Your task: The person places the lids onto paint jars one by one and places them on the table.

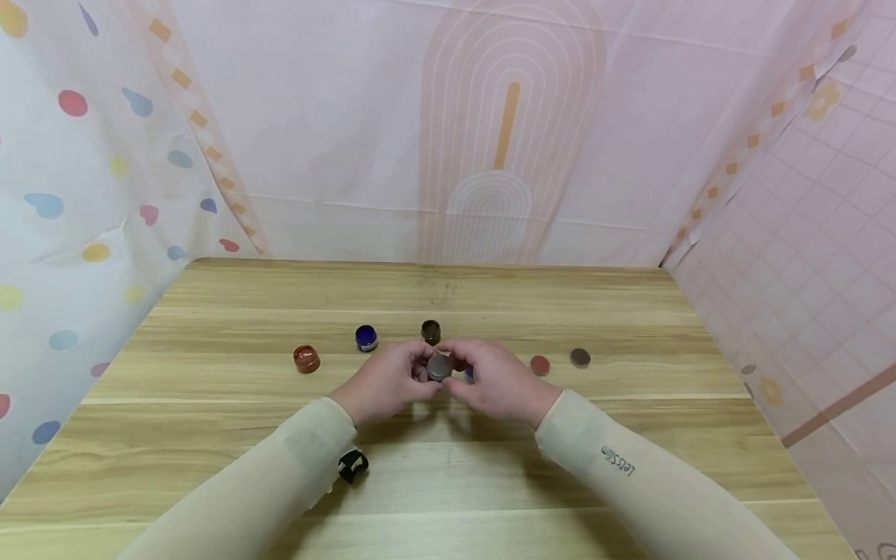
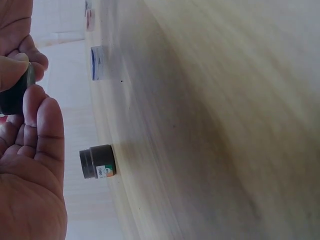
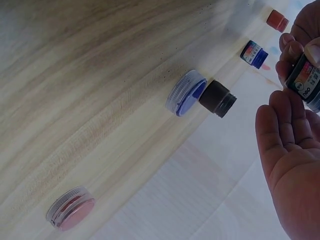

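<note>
The left hand (image 1: 387,383) and right hand (image 1: 495,381) together grip a dark paint jar (image 3: 305,81) above the wooden table (image 1: 448,498). If its grey lid (image 1: 439,367) gives abruptly, the jar could spill, or a jerking hand could topple the open brown jar (image 1: 430,334) beyond.

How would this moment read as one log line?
left hand: holds capped jar | right hand: holds same jar | open: red jar, blue jar, brown jar | loose: red lid, blue lid, dark lid
</note>
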Demonstrator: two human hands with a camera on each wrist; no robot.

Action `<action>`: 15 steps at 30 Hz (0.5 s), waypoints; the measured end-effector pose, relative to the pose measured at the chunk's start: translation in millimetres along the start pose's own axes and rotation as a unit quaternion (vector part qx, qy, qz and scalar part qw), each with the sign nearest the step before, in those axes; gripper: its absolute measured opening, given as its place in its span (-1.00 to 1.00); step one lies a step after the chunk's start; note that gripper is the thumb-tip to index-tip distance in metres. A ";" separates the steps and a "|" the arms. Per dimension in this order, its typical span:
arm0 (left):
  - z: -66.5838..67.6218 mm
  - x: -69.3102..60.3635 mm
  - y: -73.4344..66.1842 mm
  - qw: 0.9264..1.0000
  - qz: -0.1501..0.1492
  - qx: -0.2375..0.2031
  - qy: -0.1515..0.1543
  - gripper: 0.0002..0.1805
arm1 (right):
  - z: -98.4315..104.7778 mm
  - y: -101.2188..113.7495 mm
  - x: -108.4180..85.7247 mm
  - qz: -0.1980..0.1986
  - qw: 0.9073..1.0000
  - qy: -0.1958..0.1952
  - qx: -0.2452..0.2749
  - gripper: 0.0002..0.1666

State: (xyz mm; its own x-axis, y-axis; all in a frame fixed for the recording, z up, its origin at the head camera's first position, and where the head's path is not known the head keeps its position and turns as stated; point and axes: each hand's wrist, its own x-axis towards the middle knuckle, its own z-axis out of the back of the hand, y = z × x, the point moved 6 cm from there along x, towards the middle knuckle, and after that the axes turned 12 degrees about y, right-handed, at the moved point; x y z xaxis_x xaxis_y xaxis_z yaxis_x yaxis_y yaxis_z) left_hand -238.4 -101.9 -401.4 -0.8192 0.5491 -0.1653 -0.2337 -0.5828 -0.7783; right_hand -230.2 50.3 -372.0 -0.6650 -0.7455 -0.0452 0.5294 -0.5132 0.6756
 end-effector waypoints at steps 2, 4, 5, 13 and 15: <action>-0.1 -0.1 0.2 1.000 0.000 0.000 0.000 -0.74 | 0.1 0.6 0.0 0.008 1.000 0.002 -0.001 -0.50; -0.1 0.1 0.5 1.000 0.001 -0.002 0.000 -0.75 | -0.1 0.9 -0.1 0.011 1.000 0.001 -0.002 -0.51; -0.2 0.0 0.4 1.000 0.001 -0.003 0.001 -0.75 | -0.1 1.1 -0.1 0.010 1.000 0.000 -0.002 -0.52; -1.0 0.3 0.3 1.000 -0.001 -0.006 0.006 -0.77 | -1.4 -2.4 -0.1 -0.032 0.999 -0.003 0.018 -0.58; -0.8 -0.1 0.2 1.000 0.000 -0.007 0.005 -0.75 | -1.2 -2.0 -0.3 -0.034 0.999 -0.001 0.016 -0.53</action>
State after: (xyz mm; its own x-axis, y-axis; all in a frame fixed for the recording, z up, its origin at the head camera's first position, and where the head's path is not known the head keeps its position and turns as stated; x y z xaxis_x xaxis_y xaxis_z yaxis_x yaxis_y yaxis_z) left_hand -237.9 -101.5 -402.0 -0.8141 0.5547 -0.1721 -0.2251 -0.5745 -0.7870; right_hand -230.5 51.0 -374.2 -0.6999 -0.7086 -0.0899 0.4665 -0.5488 0.6936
